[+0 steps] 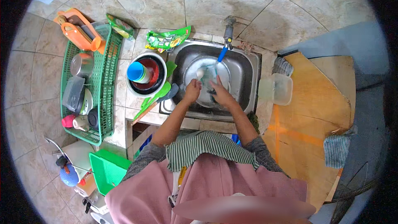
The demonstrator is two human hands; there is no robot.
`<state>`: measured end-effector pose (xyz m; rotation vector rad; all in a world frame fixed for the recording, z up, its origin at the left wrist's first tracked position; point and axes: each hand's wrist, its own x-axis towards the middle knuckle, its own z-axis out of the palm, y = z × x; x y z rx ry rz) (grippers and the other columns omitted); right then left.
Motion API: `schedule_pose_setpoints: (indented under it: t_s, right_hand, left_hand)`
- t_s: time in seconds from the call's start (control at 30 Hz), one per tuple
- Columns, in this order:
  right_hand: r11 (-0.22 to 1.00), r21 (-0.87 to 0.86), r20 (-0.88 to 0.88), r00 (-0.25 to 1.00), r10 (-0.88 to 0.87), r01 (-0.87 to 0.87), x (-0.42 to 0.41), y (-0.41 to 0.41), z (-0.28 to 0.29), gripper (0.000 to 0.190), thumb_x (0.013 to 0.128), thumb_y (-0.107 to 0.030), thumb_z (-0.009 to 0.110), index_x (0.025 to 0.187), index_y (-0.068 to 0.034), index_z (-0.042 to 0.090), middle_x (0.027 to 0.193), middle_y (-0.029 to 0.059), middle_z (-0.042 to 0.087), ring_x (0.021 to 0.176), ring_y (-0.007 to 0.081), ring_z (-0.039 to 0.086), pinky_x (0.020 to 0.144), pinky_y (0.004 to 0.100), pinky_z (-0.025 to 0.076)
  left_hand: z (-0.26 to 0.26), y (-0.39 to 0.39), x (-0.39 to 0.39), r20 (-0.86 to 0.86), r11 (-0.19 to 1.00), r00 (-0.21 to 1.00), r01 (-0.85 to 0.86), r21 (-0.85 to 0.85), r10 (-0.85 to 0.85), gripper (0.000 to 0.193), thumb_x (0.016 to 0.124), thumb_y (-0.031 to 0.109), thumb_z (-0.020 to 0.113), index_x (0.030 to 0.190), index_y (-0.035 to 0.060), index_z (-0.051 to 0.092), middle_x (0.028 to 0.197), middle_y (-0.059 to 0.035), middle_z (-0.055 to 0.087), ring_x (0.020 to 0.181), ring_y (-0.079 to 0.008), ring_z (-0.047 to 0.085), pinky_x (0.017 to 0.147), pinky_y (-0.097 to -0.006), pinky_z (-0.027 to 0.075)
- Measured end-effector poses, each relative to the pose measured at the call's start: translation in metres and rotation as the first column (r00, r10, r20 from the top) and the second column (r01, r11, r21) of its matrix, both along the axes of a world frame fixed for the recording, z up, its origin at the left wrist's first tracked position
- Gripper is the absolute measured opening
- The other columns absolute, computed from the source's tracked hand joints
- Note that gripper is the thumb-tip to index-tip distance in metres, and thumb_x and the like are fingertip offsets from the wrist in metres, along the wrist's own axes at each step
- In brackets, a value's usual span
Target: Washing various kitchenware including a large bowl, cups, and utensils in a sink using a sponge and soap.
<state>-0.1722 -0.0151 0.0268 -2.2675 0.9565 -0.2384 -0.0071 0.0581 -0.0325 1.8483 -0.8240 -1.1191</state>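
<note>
Over the stainless steel sink (245, 99), my left hand (193, 91) pinches the handle of a spoon (200, 73), its bowl pointing up toward the tap. My right hand (222, 93) is beside it, index finger pointing up and thumb apart. Something dark shows under its palm; I cannot tell whether it is held. Below both hands a round metal basin (189, 68) stands in the sink. Water seems to run from the blue hose end (222, 54) of the tap (229, 31) near my right fingertips. What lies in the basin is blurred.
Left of the sink stand nested bowls (130, 90) with a blue cup (135, 71), beside green utensils (163, 89). Green pouches (169, 37) lie behind. A green dish basket (107, 99) holds several dishes. A plastic container (282, 89) sits right, near a wooden board (304, 109).
</note>
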Motion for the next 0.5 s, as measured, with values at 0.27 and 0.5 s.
schedule_pose_setpoints:
  t_s: [0.27,0.5]
  right_hand:
    - [0.664,0.569,0.107,0.757,-0.645,0.485,0.013,-0.020,0.053,0.025,0.084,-0.022,0.058,0.093,0.001,0.063,0.090,0.0206,0.063,0.080,0.0347,0.061,0.073,0.0392,0.047]
    - [0.732,-0.148,0.508,0.686,-0.521,0.665,0.065,-0.014,-0.009,0.040,0.086,-0.038,0.055,0.081,0.001,0.064,0.070,0.0157,0.063,0.069,0.0314,0.062,0.067,0.0390,0.046]
  left_hand:
    - [0.062,0.001,-0.010,0.089,0.993,0.989,0.117,0.013,-0.117,0.027,0.094,0.026,0.038,0.098,0.0040,0.053,0.076,-0.0179,0.061,0.074,-0.0336,0.061,0.066,-0.0416,0.046]
    - [0.071,-0.002,-0.047,0.275,0.992,0.958,0.104,-0.068,-0.082,0.024,0.093,0.026,0.040,0.101,0.0077,0.053,0.079,-0.0193,0.061,0.077,-0.0405,0.059,0.067,-0.0466,0.045]
